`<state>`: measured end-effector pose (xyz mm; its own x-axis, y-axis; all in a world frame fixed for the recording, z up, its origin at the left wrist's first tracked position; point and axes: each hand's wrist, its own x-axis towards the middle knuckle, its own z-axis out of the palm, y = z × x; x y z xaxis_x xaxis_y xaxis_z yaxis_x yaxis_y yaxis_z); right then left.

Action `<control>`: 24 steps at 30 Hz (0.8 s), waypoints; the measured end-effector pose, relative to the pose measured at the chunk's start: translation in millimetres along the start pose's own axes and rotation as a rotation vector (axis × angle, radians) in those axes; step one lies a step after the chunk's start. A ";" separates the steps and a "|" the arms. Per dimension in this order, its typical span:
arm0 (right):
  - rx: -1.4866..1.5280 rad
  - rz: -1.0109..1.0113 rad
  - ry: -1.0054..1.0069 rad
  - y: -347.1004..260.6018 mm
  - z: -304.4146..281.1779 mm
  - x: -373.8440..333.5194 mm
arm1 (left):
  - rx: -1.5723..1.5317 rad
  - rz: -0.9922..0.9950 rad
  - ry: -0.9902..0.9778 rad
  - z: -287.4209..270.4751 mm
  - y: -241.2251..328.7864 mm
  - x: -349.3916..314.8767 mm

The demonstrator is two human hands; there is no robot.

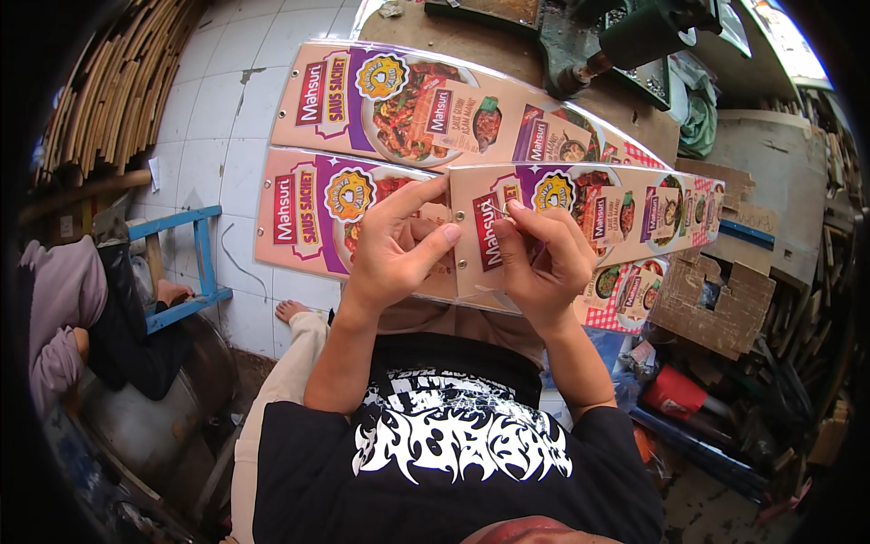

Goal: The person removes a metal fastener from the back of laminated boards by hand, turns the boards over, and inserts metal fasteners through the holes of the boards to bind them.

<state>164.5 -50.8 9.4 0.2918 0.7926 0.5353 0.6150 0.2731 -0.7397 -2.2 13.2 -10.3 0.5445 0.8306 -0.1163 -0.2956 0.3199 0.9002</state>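
A long printed board (625,213) with food pictures lies uppermost, its left edge between my two hands. My left hand (394,240) grips that edge, thumb on the front and index finger running behind it. Small metal eyelets (460,217) sit along the same edge. Over the board's left end is my right hand (553,258), thumb and index finger pinched together. What is between those fingertips is too small to make out. Beneath lie two more boards of the same print, a far one (317,127) and a nearer one (281,245), both partly covered.
A dark green machine (625,45) with a metal spindle stands at the far side of the wooden bench (408,27). Cardboard pieces (716,299) lie at right. On the left are a blue frame (204,258), stacked wooden strips (118,86) and another person's leg (122,290).
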 end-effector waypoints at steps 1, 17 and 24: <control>0.020 0.024 -0.002 -0.3 -0.5 0.0 | -0.007 0.042 -0.008 -1.5 -1.5 -0.1; -0.016 0.016 -0.084 -8.7 -3.0 8.1 | -0.042 -0.038 -0.024 -8.5 1.6 0.8; -0.084 -0.092 -0.091 -8.7 0.3 5.5 | -0.076 -0.012 -0.059 -7.1 4.7 -0.1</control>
<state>160.5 -48.7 18.6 0.1664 0.8134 0.5574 0.6965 0.3032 -0.6504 -9.3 17.9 -9.1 0.5932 0.7989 -0.0998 -0.3460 0.3649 0.8644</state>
